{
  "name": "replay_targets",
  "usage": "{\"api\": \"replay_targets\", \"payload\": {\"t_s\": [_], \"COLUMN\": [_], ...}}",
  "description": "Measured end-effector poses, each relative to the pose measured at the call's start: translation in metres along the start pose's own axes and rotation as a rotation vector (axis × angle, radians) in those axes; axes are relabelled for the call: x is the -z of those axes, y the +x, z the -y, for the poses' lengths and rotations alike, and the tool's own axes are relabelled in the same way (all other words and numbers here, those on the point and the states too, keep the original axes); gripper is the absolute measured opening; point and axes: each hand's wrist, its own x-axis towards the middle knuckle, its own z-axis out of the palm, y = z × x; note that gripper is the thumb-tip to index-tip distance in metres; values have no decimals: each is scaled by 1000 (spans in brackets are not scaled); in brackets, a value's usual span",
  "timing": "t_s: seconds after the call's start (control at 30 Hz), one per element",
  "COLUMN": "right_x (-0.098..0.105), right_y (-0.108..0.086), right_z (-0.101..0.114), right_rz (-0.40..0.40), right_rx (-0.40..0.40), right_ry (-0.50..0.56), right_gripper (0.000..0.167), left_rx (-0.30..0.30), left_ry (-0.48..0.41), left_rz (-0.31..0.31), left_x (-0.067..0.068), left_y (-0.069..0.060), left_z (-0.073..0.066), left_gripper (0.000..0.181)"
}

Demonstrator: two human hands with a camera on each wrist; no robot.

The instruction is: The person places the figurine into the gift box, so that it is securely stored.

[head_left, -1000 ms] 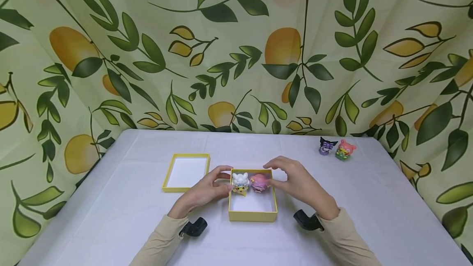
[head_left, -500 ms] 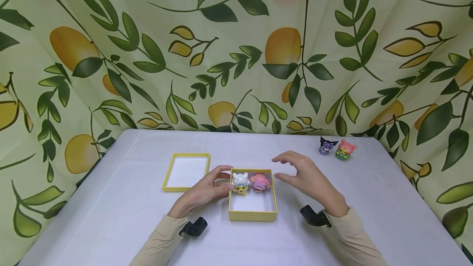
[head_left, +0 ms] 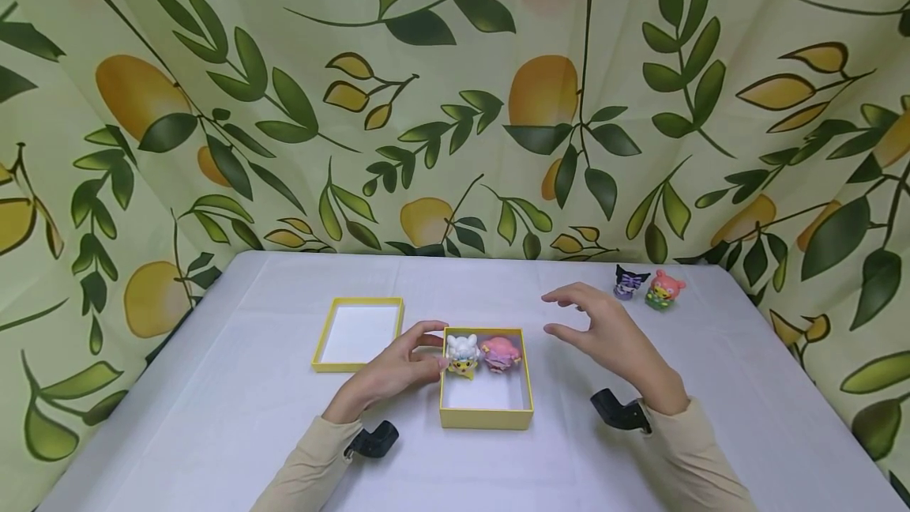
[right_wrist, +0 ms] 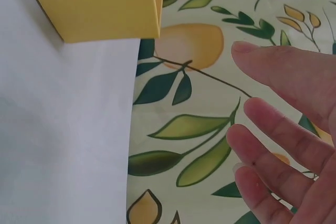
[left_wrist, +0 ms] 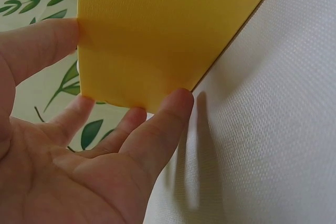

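Observation:
A yellow box [head_left: 486,419] without its lid stands in the middle of the table. Inside, along its back wall, sit a figurine with a white hood [head_left: 463,352] and a pink-haired figurine [head_left: 501,354]. My left hand [head_left: 402,362] holds the box by its back left corner; in the left wrist view, thumb and fingertips touch the yellow side wall [left_wrist: 157,30]. My right hand [head_left: 614,336] hovers to the right of the box, apart from it, fingers spread and holding nothing. In the right wrist view, the same hand [right_wrist: 294,129] is well away from the box's corner.
Left of the box lies its yellow-rimmed lid [head_left: 359,367], white inside up. A black-and-purple figurine [head_left: 629,283] and a pink-and-green figurine [head_left: 664,291] stand at the table's back right. A leaf-and-fruit patterned curtain [head_left: 455,101] hangs behind the white table [head_left: 213,417].
My right hand has let go of the pink-haired figurine in the box and moved off to the right. The left hand and the box have stayed in place.

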Motion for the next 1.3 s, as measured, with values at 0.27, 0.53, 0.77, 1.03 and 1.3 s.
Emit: {"api": "replay_targets", "payload": {"t_s": [0.27,0.53,0.77,1.03,1.3], "right_x": [5,10,18,26,35], "right_y": [0,0,-2,-5,-10], "right_z": [-7,-16,-23,-32,-42], "right_rz": [-41,-87,-123,-156,-198], "right_rx": [16,10,-8,-28,-47], "right_ry": [-13,-25,-38,-36,-17], "right_gripper": [39,41,42,42,44], "left_rx": [-2,7,11,18,23], "left_ry": [6,4,5,7,10], "left_rz": [-7,-4,-6,-4,-11], "left_x": [0,0,0,0,-1], "left_y": [-2,-1,0,-1,0], "left_z": [-1,0,0,0,-1], "left_gripper": [65,65,65,65,66]}}
